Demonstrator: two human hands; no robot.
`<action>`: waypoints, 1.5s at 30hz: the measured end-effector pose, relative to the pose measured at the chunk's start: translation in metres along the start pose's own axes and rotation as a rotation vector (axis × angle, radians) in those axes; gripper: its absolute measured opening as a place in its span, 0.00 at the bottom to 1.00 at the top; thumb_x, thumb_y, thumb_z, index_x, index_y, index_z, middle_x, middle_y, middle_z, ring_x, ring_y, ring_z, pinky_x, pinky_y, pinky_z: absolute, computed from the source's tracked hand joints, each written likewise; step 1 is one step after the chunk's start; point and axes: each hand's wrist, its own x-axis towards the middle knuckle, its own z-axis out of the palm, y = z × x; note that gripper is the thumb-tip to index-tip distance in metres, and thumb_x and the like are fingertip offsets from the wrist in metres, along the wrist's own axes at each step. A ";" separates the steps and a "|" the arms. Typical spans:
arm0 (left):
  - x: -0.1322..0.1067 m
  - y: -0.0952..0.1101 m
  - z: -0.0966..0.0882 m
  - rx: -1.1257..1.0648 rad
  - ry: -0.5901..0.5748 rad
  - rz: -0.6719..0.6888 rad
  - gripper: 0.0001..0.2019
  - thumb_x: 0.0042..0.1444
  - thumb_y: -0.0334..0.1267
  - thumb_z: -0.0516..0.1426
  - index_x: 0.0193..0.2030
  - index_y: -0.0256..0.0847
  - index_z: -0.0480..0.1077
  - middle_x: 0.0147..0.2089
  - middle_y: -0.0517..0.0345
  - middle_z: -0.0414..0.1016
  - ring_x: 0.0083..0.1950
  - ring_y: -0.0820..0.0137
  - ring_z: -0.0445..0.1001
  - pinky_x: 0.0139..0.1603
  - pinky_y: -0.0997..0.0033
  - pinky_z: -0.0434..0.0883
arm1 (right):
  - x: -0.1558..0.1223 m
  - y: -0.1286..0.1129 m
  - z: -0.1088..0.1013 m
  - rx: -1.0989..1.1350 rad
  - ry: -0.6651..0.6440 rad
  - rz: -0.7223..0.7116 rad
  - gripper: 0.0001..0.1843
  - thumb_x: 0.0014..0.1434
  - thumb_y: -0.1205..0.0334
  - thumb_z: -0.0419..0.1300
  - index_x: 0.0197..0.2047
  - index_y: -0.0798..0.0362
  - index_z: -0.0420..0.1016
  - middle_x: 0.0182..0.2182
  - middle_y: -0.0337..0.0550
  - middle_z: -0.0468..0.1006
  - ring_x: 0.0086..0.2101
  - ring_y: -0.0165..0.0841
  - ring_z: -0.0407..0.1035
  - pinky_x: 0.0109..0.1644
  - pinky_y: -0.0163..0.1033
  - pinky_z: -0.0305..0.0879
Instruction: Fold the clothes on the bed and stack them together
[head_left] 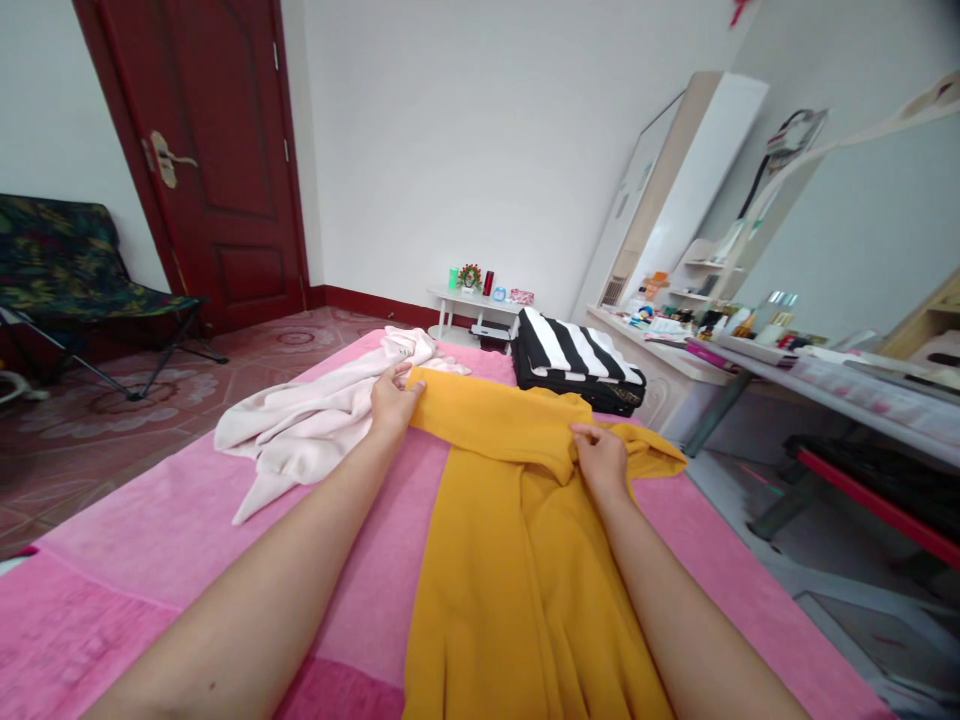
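Note:
A mustard-yellow garment [495, 560] lies spread on the pink bed cover [382, 580], running from the near edge toward the middle. Its far part is folded across as a band. My left hand [395, 398] pinches the band's left end between thumb and fingers. Near its right end, my right hand [601, 458] grips the same cloth, fingers closed. A yellow sleeve-like piece sticks out to the right beyond that hand. Just left of my left hand, a pale pink garment [315, 420] lies crumpled, with small dark lettering on it.
Folded black and black-and-white striped clothes [577, 355] are stacked at the bed's far right. Behind stands a small white table [480, 297] with a plant and cups. A cluttered dressing table [810, 380] is on the right; a camping chair [82, 270] and red door [210, 150] are left.

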 end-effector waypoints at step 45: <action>-0.080 0.020 0.036 0.449 -0.973 0.652 0.13 0.57 0.40 0.51 0.41 0.40 0.76 0.45 0.54 0.76 0.47 0.65 0.72 0.50 0.70 0.65 | -0.032 -0.053 0.004 0.283 -0.175 -0.186 0.17 0.58 0.53 0.53 0.40 0.54 0.78 0.44 0.51 0.77 0.47 0.39 0.69 0.53 0.45 0.64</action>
